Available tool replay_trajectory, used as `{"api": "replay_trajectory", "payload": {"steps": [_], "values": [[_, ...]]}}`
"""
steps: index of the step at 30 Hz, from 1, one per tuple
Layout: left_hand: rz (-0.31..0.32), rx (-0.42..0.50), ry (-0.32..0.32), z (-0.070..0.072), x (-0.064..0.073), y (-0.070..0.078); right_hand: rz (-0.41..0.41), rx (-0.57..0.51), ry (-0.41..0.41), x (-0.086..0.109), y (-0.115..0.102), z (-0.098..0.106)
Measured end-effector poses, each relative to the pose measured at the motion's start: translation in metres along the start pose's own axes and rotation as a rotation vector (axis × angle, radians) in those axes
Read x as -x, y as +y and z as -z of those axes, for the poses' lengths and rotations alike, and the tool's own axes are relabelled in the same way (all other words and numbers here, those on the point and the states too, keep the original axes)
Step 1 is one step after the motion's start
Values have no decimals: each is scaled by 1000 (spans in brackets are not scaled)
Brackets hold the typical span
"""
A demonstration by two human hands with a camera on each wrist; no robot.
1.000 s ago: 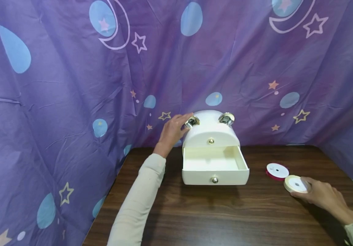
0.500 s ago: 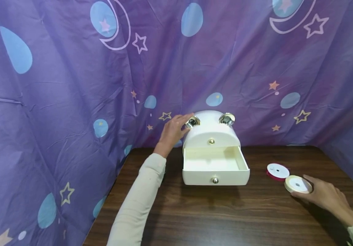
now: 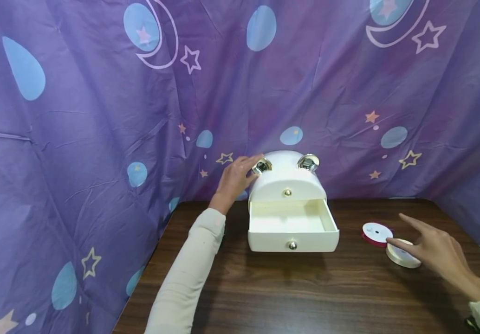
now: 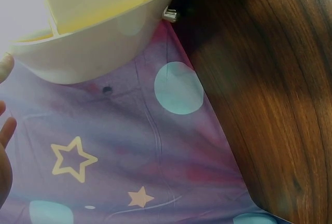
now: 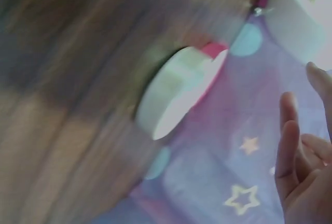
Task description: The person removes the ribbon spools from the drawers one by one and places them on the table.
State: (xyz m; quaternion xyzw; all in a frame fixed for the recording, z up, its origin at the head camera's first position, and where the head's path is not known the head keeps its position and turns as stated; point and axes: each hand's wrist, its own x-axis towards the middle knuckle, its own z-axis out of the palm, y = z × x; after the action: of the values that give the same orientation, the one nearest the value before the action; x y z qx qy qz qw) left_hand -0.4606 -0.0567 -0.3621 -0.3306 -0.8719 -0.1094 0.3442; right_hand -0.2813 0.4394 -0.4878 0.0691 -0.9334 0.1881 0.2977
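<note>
**Cream ribbon spool [image 3: 403, 257] on the table beneath my widely spread right hand [image 3: 442, 248]**

My right hand grips nothing: thumb and forefinger stand wide apart, the thumb crossing above the spool's far edge in the head view. Whether the thumb touches it, I cannot tell; from my right wrist, the fingers I can see are apart from it. The cream ribbon spool lies flat on the right part of the dark wood-grain table [image 3: 298, 297]. Just beyond it and a little left lies a red ribbon spool [image 3: 376, 231] with a white face; the two sit side by side, perhaps touching.

My left hand [image 3: 235, 176] is at the left side of the white domed box [image 3: 286, 174], by its left shiny ear [image 3: 262, 165], thumb and forefinger a little apart, a fingertip at the box's rim. How firmly it presses, I cannot tell.

The box stands near the far edge, left of both spools. Its lower drawer [image 3: 270, 242] is pulled out towards me, showing a pale inside, and bears a round knob [image 3: 292, 245]. A purple curtain [image 3: 206, 102] with moons and stars hangs behind.
</note>
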Motion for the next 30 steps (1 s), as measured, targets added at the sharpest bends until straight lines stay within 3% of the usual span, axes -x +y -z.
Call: {"api": "replay_trajectory", "payload": {"steps": [5, 16, 23, 30], "values": [[-4, -5, -2, -1, 0, -1, 158, -19, 115, -9, -30, -2], [-7, -5, 11, 0, 1, 0, 372, -99, 232, -23, -92, -7], [0, -27, -1, -1, 3, -1, 529, -210, 338, -32, -128, -19], [5, -37, -9, 0, 1, -1, 653, -303, 355, -36, -157, -30]]}}
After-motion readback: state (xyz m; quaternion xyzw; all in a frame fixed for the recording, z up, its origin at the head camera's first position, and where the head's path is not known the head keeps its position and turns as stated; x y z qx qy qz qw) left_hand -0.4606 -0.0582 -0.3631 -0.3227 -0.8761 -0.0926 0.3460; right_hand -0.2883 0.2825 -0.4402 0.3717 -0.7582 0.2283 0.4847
